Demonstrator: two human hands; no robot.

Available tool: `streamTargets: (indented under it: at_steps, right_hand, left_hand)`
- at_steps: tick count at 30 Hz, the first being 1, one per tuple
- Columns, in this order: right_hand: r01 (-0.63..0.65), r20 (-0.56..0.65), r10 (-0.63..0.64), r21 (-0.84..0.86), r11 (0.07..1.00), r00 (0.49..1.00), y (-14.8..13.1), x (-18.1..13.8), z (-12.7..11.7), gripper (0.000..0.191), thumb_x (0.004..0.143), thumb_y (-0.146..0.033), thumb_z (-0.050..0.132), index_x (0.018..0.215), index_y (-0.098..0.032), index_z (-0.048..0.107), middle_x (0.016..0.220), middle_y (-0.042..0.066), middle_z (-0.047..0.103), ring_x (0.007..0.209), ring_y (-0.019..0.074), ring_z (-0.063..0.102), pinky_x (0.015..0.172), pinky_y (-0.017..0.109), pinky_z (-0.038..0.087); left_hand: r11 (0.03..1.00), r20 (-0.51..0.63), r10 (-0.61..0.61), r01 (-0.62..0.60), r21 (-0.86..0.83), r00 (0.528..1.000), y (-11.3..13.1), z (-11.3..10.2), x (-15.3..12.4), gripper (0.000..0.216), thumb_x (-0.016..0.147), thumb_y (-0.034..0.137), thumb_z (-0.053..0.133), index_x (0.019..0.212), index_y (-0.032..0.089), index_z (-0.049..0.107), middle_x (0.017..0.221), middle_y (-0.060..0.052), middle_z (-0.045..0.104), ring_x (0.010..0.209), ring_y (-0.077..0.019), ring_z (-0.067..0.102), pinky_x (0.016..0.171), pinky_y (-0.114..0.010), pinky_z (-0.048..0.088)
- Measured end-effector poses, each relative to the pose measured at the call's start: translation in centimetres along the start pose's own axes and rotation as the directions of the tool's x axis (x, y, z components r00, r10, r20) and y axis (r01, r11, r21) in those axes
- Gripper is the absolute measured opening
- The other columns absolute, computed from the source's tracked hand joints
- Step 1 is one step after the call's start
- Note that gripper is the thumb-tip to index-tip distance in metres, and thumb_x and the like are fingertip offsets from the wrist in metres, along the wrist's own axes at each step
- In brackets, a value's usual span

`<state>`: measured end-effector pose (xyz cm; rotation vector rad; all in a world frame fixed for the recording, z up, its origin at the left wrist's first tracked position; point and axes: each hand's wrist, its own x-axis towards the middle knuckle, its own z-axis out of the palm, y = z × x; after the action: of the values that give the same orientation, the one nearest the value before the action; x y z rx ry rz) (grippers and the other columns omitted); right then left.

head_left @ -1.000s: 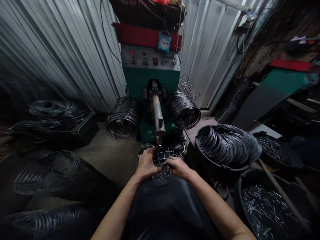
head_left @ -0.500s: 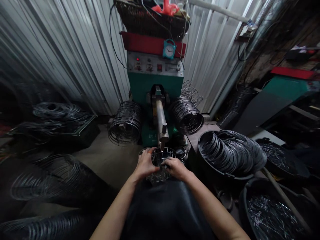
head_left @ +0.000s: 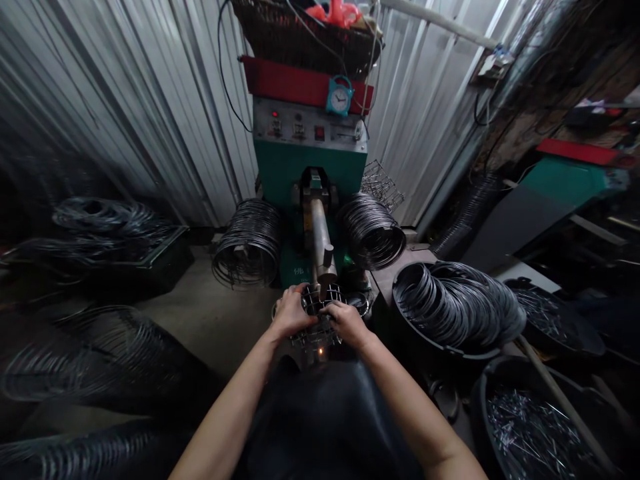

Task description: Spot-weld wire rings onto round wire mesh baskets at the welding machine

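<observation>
A small wire basket [head_left: 309,339] of crossed metal rods sits low in the middle, just below the tip of the machine's metal arm [head_left: 321,233]. Around its left side wraps my left hand [head_left: 291,315], with the thumb pointing inward. My right hand [head_left: 347,323] pinches the near right part of the same basket, its fingers closed near the arm's tip. A small orange glow [head_left: 321,351] shows at the lower wires between my wrists. The hands partly hide the basket, so the exact grip points are unclear.
The green welding machine [head_left: 310,157] stands ahead, carrying a blue clock [head_left: 339,97]. Wire ring coils hang left [head_left: 247,243] and right [head_left: 373,230] of its arm. Tubs of rings [head_left: 460,303] and short rods [head_left: 537,427] stand right; a wire-filled crate [head_left: 165,250] lies left.
The basket has tilted and risen slightly at the arm's tip, with both hands moving along with it. An orange glow now appears below. The whole view has shifted a little.
</observation>
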<state>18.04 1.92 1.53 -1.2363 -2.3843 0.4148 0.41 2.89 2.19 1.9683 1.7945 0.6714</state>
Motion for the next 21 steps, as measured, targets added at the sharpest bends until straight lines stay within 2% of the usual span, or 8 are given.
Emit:
streamTargets:
  at_steps: [3, 6, 9, 11, 21]
  right_hand:
    - [-0.019, -0.042, 0.021, 0.050, 0.999, 0.999, 0.2, 0.2, 0.1, 0.026, 0.078, -0.010, 0.056, 0.101, -0.019, 0.066, 0.102, 0.008, 0.068, 0.092, 0.0188, 0.065, 0.080, 0.028, 0.050]
    - [-0.021, -0.198, 0.051, 0.150, 0.988, 0.979, 0.7, -0.6, 0.4, 0.028, 0.079, -0.014, 0.058, 0.106, -0.019, 0.063, 0.105, 0.008, 0.066, 0.095, 0.0186, 0.063, 0.083, 0.029, 0.049]
    - [-0.062, -0.293, 0.125, 0.216, 0.974, 0.948, 1.5, -1.2, 0.5, 0.013, 0.081, -0.019, 0.059, 0.092, -0.019, 0.066, 0.091, 0.007, 0.066, 0.085, 0.0177, 0.063, 0.078, 0.028, 0.049]
    - [-0.079, -0.291, 0.143, 0.223, 0.972, 0.946, 1.9, -0.9, 0.5, 0.008, 0.081, -0.020, 0.059, 0.084, -0.019, 0.066, 0.084, 0.006, 0.065, 0.079, 0.0172, 0.062, 0.073, 0.027, 0.049]
    - [-0.098, -0.309, 0.176, 0.253, 0.963, 0.934, 2.5, 1.2, 0.6, 0.011, 0.081, -0.019, 0.056, 0.082, -0.019, 0.067, 0.084, 0.005, 0.064, 0.078, 0.0160, 0.061, 0.070, 0.026, 0.046]
  left_hand:
    - [1.000, 0.016, -0.009, 0.009, -0.008, 1.000, -0.2, 0.2, 0.8, 0.081, 0.052, 0.032, 0.076, 0.126, 0.019, 0.044, 0.118, -0.011, 0.053, 0.111, -0.0305, 0.050, 0.091, -0.040, 0.041]
    - [1.000, 0.004, 0.011, -0.011, -0.006, 1.000, -0.5, 0.5, 1.0, 0.081, 0.052, 0.035, 0.077, 0.125, 0.019, 0.045, 0.117, -0.011, 0.053, 0.110, -0.0309, 0.051, 0.090, -0.040, 0.042]
    - [0.999, -0.022, 0.042, -0.042, 0.009, 0.999, -0.7, 0.5, 1.2, 0.084, 0.051, 0.036, 0.078, 0.126, 0.020, 0.044, 0.118, -0.011, 0.053, 0.111, -0.0316, 0.049, 0.091, -0.041, 0.041]
    - [0.999, -0.022, 0.049, -0.049, 0.014, 0.999, -0.8, 0.5, 1.5, 0.082, 0.053, 0.036, 0.077, 0.127, 0.020, 0.044, 0.118, -0.011, 0.053, 0.112, -0.0317, 0.049, 0.091, -0.042, 0.041]
    - [0.999, 0.013, 0.011, -0.011, -0.031, 1.000, -1.1, 0.2, 3.5, 0.086, 0.053, 0.033, 0.077, 0.129, 0.017, 0.042, 0.127, -0.014, 0.048, 0.121, -0.0313, 0.043, 0.100, -0.041, 0.035]
